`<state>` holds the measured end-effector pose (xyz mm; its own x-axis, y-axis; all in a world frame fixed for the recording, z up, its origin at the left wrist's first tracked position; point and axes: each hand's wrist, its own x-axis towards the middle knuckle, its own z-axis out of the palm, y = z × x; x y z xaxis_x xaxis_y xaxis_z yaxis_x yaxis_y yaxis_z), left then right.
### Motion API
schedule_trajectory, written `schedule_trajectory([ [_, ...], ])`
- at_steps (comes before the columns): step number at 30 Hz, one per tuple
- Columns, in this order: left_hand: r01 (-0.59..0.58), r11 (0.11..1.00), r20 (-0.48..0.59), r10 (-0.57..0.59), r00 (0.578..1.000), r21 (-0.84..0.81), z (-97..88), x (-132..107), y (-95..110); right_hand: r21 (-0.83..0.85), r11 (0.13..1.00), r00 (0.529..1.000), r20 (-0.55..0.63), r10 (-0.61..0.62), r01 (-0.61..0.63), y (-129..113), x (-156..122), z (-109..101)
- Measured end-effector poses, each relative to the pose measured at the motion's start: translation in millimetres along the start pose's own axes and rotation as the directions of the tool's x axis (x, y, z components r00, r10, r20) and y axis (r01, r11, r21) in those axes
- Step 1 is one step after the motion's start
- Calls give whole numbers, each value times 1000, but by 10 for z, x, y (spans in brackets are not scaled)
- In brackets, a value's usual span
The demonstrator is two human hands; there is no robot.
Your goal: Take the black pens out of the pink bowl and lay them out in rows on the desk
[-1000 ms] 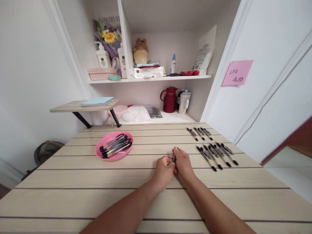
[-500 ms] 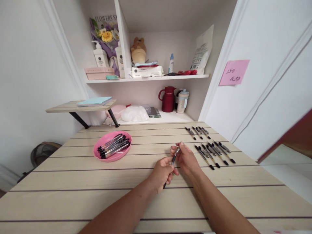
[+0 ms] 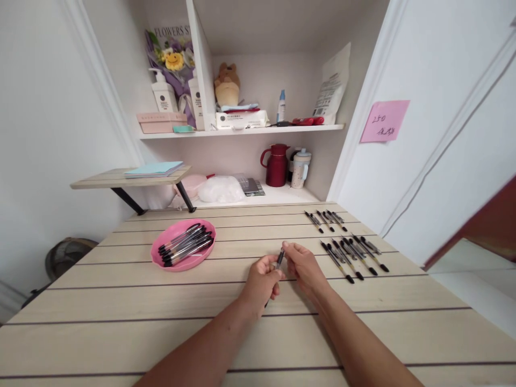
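The tabletop (image 3: 237, 236) is presenting a matt, wood-grain surface. The held pen (image 3: 279, 259) and the piled pens (image 3: 186, 246) are showing smooth, clear plastic; the pink dish (image 3: 187, 266) is exhibiting smooth plastic. The red jug (image 3: 277, 169) is displaying gloss, the pink note (image 3: 385, 121) matt paper.

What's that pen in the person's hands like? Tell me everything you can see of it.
The pen is slim and straight, plastic by its look, with a dark section towards its upper end and a paler, see-through-looking stretch below. It slants up and away, gripped by the left hand, which hides its middle; a dark bit of its lower end shows under that hand. The right hand's fingertips are at its upper end, covering the tip. Whether it touches the table is unclear.
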<state>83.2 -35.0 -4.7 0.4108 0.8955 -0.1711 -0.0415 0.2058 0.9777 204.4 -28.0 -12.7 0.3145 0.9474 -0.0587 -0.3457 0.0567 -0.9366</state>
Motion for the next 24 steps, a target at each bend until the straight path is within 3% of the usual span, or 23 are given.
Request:
schedule_trajectory([
  [6,-38,996,-62,43,997,78,23,13,-26,-147,989,999,-48,-24,17,61,26,-12],
  [10,-23,997,-70,28,997,67,15,11,-21,-112,994,1000,-21,-2,-1,58,27,-30],
  [17,21,999,13,-21,1000,-25,-6,17,-19,21,998,996,61,64,-65,0,-36,-1],
  [24,4,1000,7,-4,1000,-26,-11,27,-33,-20,997,997,23,73,-72,-5,-48,-2],
])
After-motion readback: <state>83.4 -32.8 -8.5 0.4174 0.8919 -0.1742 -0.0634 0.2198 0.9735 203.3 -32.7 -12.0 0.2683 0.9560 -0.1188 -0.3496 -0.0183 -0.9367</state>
